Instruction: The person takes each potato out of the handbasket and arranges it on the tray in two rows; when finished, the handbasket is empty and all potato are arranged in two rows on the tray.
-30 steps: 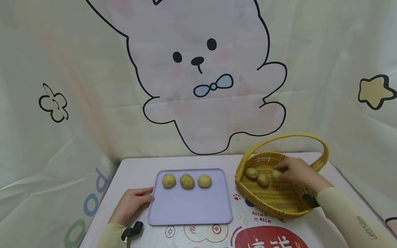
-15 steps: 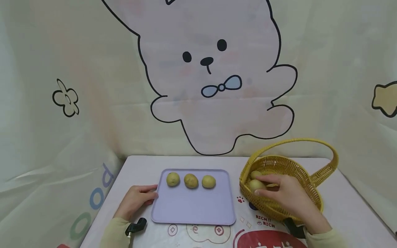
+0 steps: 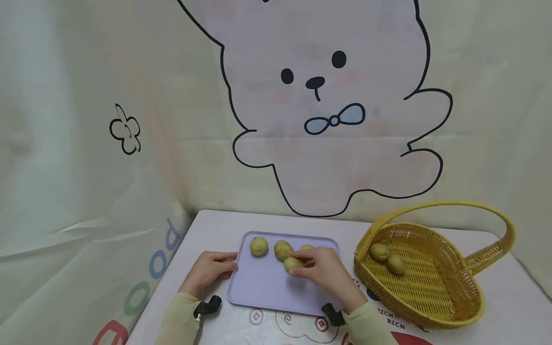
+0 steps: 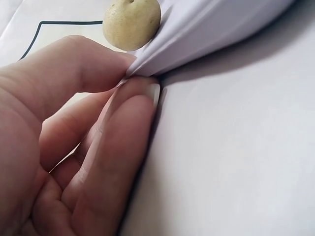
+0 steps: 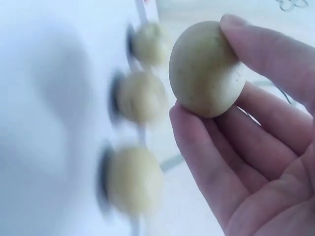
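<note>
Between the thumb and fingertips of my right hand (image 3: 331, 275) is a potato (image 5: 204, 69), held over the lilac tray (image 3: 263, 293). Along the tray's far side lie three more: a left potato (image 3: 258, 246), a middle potato (image 3: 283, 250) and a right potato (image 3: 306, 247), the last partly hidden by my right hand. My left hand (image 3: 209, 271) pinches the tray's left rim, fingers on both sides of the edge in the left wrist view, where one potato (image 4: 132, 23) shows on the tray. Two potatoes (image 3: 396, 264) lie in the yellow wicker basket (image 3: 479, 306).
The basket's tall arched handle (image 3: 448, 205) rises at the table's right side. A printed cloth backdrop (image 3: 319, 158) hangs behind the white table (image 3: 224, 220). Black wrist devices (image 3: 208, 306) are worn on both wrists.
My right hand has picked a potato from the basket and carried it left over the tray. My left hand stays at the tray's rim. The head view has turned left.
</note>
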The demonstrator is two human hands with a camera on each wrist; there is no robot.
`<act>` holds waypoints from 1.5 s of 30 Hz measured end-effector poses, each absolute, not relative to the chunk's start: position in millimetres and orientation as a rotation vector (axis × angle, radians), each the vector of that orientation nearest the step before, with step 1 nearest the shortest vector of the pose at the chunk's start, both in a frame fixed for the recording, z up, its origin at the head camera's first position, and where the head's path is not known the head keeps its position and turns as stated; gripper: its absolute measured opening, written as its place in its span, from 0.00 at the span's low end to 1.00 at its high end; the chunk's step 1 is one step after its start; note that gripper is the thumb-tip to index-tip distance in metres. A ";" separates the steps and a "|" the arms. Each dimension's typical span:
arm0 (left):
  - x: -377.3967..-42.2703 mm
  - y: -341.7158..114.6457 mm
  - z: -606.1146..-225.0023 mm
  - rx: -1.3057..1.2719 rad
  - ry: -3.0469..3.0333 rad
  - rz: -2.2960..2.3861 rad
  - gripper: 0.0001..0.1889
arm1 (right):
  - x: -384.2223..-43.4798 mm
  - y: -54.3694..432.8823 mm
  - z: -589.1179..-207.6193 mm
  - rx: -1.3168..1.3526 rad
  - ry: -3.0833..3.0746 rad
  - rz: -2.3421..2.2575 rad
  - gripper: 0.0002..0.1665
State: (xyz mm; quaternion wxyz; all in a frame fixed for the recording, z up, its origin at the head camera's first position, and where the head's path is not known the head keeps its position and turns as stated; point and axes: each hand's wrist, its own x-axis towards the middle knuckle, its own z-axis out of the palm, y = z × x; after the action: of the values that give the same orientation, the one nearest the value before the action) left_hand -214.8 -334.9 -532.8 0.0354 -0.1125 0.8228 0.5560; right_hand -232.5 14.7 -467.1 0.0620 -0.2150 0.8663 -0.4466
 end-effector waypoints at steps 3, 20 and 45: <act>-214.9 -333.2 -533.4 -0.345 2.520 1.698 0.23 | -234.1 -11.7 -477.3 -0.690 2.578 -1.361 0.27; -216.5 -331.8 -532.9 -0.332 2.500 1.739 0.21 | -228.9 -79.6 -504.3 -0.846 2.511 -1.271 0.25; -216.9 -336.8 -533.2 -0.319 2.443 1.785 0.20 | -223.2 -93.0 -504.8 -0.817 2.557 -1.196 0.25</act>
State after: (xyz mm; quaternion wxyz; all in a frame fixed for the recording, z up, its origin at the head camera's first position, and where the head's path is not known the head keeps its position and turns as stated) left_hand -216.9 -336.8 -533.2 0.0493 -0.1047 0.8020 0.5860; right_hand -223.2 -93.0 -504.8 0.1012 -0.2766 0.8656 -0.4049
